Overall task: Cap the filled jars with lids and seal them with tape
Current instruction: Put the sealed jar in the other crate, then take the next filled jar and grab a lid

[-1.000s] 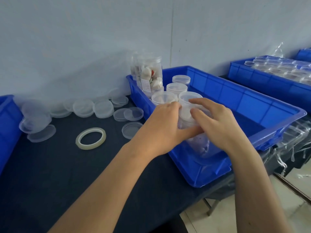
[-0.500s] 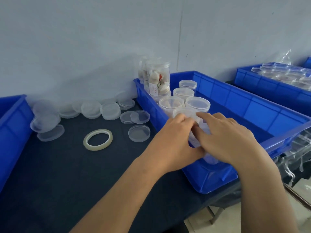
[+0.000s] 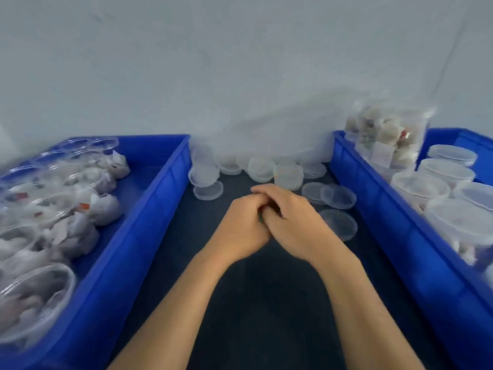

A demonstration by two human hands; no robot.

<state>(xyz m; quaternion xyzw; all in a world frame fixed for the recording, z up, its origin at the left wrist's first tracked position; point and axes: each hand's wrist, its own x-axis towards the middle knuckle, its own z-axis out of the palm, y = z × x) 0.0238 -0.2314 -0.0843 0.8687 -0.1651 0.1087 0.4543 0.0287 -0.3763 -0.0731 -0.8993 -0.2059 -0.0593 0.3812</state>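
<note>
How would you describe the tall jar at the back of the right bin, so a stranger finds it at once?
Find the blue bin on the right. At its far left corner, near the wall, stands a clear jar of pale wrapped pieces. It rises well above the shorter lidded jars beside it.

Plain pale grey wall [image 3: 240, 62] behind; dark table [image 3: 266, 303]; soft, even light.
</note>
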